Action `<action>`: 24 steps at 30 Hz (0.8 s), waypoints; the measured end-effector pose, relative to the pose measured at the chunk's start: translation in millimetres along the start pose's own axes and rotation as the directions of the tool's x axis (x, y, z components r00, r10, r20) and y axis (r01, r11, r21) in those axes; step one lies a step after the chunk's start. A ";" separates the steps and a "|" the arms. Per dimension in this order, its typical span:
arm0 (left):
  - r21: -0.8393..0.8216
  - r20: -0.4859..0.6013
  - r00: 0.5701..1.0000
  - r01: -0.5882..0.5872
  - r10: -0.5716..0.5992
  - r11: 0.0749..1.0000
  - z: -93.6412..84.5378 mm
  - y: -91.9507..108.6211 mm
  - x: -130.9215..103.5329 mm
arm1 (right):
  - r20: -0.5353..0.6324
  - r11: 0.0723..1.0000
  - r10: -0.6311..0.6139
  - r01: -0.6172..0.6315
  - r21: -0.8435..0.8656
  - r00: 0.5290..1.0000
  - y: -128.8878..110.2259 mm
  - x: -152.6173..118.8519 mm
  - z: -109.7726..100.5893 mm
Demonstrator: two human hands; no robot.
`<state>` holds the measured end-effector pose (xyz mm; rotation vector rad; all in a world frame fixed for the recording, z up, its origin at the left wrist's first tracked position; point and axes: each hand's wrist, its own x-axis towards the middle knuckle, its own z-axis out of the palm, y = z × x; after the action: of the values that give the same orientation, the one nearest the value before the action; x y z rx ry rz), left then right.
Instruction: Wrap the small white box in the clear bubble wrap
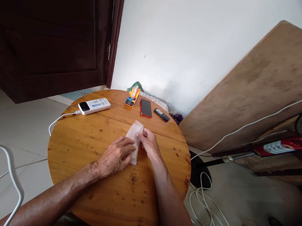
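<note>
Left hand point(117, 155): fingers laid across the translucent white wrapper point(134, 131)
Right hand point(149, 144): thumb and fingers pinching the wrapper's right edge
Round wooden table point(85, 150): beneath both hands
Far side: orange tape dispenser point(134, 96), red-edged smartphone point(146, 108), dark handheld device point(163, 115), left to right
Table's left: white power bank point(97, 105), cable point(66, 114) plugged in
Floor, right: coiled white cable point(212, 220)

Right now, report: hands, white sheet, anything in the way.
Left hand on white sheet; right hand pinching its edge. Sheet over wooden table. Red-edged phone beyond, seemingly not in the way.
</note>
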<state>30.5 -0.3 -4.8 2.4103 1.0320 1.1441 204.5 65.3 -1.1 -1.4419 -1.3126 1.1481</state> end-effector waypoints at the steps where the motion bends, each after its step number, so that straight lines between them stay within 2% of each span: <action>1: -0.004 0.004 1.000 0.006 -0.006 1.000 -0.3 0.2 0.1 | 0.019 0.999 -0.004 0.003 0.050 1.000 -2.7 -1.0 2.2; 5: -0.014 0.014 1.000 0.021 -0.021 1.000 -0.9 1.0 0.6 | 0.033 0.980 -0.093 0.086 0.180 0.995 -10.4 -7.5 4.1; 8: -0.005 0.023 1.000 0.020 -0.020 1.000 -0.9 1.2 0.8 | 0.020 0.972 -0.164 0.158 0.176 0.986 -13.0 -13.4 0.6; 11: 0.005 0.029 0.999 0.033 -0.033 0.999 -0.6 0.4 0.6 | 0.026 0.971 -0.181 0.174 0.167 0.983 -14.6 -18.1 -3.0; 16: 0.024 0.025 0.999 0.037 -0.037 0.999 1.7 -2.2 -1.0 | 0.098 0.963 -0.225 0.206 0.175 0.969 -16.5 -23.0 -5.7; 20: 0.080 0.016 0.997 0.079 -0.081 0.994 3.1 -1.8 -2.7 | 0.159 0.967 -0.252 0.241 0.081 0.955 -24.1 -28.6 -9.4; 24: 0.156 -0.016 0.988 0.151 -0.151 0.976 2.2 1.8 -3.2 | 0.239 0.950 -0.272 0.300 -0.090 0.932 -39.8 -39.3 -15.2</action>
<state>31.7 -3.8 -7.1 2.3973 1.3272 1.0524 209.8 29.5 44.1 -1.1796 -1.7175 1.0687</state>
